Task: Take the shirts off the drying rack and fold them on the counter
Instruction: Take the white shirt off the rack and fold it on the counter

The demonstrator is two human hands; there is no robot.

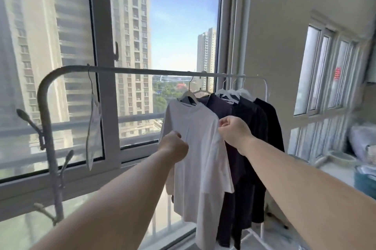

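While both hands, left hand [176,144] and right hand [234,128], pinch the white shirt [200,148] with curled fingers, yanking risks unhooking its hanger [189,95].

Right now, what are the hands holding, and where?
Both hands grip the white shirt: left hand at its chest, right hand near its shoulder edge.

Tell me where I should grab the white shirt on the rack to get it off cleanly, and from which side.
Probably best by the shoulders, just below its hanger, coming from the front, window side. The white shirt hangs frontmost, with dark shirts packed behind it, so only that face is free. Both the left hand and right hand already grip it lower down; lift upward to unhook from the rail.
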